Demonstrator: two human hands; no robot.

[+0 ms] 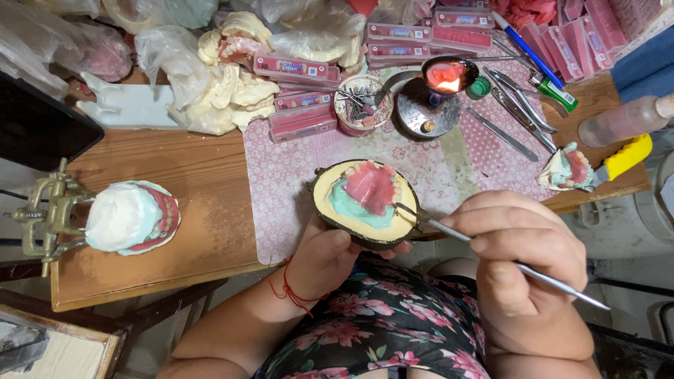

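left hand (324,258) cups the denture flask (365,202); right hand (523,238) pinches a metal carver (491,251), tip seemingly at the flask's right rim; best kept shallow.

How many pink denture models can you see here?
3: one in the flask held by the left hand, one on the articulator at left, one by the yellow-handled knife. Others may hide among the bags.

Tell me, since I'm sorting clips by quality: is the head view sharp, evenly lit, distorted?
Head view: sharp at the centre, where the left hand cups the flask and the right hand holds the metal tool; light soft and even, shadows faint; the flame glows overexposed; table edge bows from wide-angle distortion; corners slightly softer.
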